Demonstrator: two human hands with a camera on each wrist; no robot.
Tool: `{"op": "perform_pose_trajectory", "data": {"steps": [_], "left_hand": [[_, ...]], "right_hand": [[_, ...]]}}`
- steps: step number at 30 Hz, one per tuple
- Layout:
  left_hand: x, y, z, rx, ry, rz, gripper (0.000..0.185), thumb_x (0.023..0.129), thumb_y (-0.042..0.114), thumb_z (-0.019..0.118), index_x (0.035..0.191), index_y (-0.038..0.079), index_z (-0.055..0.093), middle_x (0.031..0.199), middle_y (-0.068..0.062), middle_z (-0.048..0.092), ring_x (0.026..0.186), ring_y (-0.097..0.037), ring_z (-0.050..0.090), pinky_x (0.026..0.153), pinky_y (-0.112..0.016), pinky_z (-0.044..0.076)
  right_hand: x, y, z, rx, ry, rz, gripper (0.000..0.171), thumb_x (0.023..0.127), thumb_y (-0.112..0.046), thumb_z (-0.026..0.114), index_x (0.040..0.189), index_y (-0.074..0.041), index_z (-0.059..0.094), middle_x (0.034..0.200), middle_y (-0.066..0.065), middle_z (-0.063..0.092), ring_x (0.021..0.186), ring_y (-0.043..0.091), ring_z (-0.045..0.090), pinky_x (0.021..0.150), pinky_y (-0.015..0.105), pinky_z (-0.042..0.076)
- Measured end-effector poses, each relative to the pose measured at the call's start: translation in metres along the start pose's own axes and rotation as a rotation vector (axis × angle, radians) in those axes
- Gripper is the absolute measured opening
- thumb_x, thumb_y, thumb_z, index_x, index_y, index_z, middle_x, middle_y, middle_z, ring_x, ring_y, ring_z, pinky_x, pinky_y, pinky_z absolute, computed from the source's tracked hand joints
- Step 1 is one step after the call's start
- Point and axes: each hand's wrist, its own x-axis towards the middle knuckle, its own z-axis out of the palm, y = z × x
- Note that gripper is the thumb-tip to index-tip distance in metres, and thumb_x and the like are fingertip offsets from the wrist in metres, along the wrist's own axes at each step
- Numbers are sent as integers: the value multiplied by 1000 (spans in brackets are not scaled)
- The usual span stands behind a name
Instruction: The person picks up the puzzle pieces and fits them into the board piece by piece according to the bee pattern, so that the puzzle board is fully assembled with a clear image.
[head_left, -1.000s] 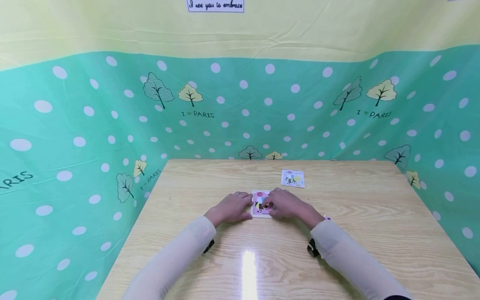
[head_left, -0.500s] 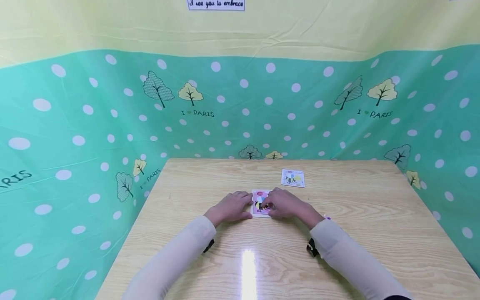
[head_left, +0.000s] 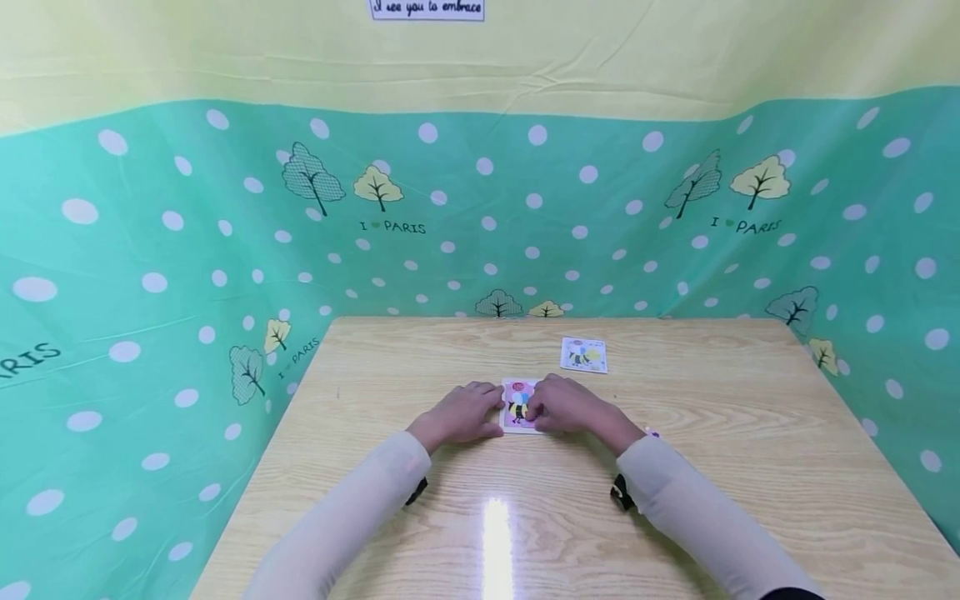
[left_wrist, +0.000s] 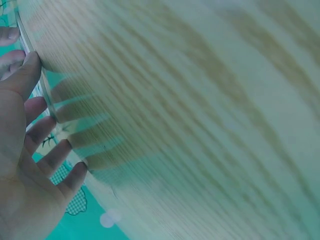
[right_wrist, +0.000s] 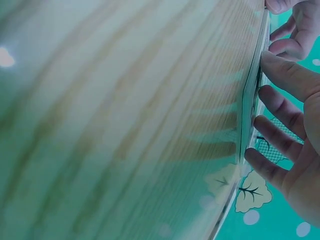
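Observation:
A small flat square board (head_left: 518, 407) with a white border and a bee picture on pink lies on the table between the two hands. My left hand (head_left: 468, 412) rests at its left edge, thumb near the lower corner. In the left wrist view its fingers (left_wrist: 54, 156) are spread with the tips down. My right hand (head_left: 567, 406) covers the right part of the board, with fingertips on the bee. The right wrist view shows its thumb and fingers (right_wrist: 280, 137) apart, tips at the board's edge. Whatever lies under the right palm is hidden.
A second square (head_left: 583, 356) with a paler bee picture lies farther back, right of the middle. The wooden table (head_left: 712, 467) meets a green dotted cloth (head_left: 450, 275) at its back and sides. Light glares on the table's front.
My right fingertips have shifted slightly over the board, and more of the bee with its blue wing shows. The left hand stays in place at the edge.

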Motion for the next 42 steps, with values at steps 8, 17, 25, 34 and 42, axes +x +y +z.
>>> {"op": "perform_pose_trajectory", "data": {"steps": [8, 17, 25, 34, 42], "left_hand": [[0, -1, 2, -11, -7, -4, 70, 96, 56, 62, 151, 15, 48, 157, -8, 48, 146, -28, 45, 119, -48, 41], [0, -2, 1, -8, -16, -4, 72, 96, 58, 61, 153, 15, 46, 159, -7, 46, 147, -28, 43, 120, -48, 40], [-1, -1, -1, -25, -11, 3, 71, 96, 56, 62, 153, 15, 47, 158, -7, 47, 147, -28, 43, 120, -49, 40], [-2, 1, -3, -32, -14, -5, 68, 96, 55, 63, 150, 16, 50, 159, -7, 46, 148, -28, 42, 121, -49, 39], [-2, 2, -2, -30, -8, -1, 65, 96, 54, 64, 148, 17, 53, 159, -7, 46, 147, -28, 43, 120, -50, 40]], "right_hand": [[-1, -2, -3, 10, 8, -38, 10, 86, -23, 80, 95, -25, 82, 92, -11, 74, 95, 13, 61, 96, 37, 51], [-5, 3, -4, 37, -18, -47, 16, 93, -22, 73, 108, -21, 79, 104, -7, 75, 100, 14, 63, 96, 37, 52], [-19, 13, -11, 113, 4, -17, 23, 96, -19, 69, 117, -14, 76, 118, 2, 74, 115, 24, 66, 106, 46, 52], [-37, 26, -21, 150, 43, 13, 23, 97, -18, 68, 118, -12, 75, 113, 3, 75, 109, 23, 68, 102, 46, 55], [-53, 36, -25, 156, 60, 54, 24, 95, -17, 69, 117, -11, 75, 111, 3, 75, 107, 22, 68, 100, 45, 56]]}}
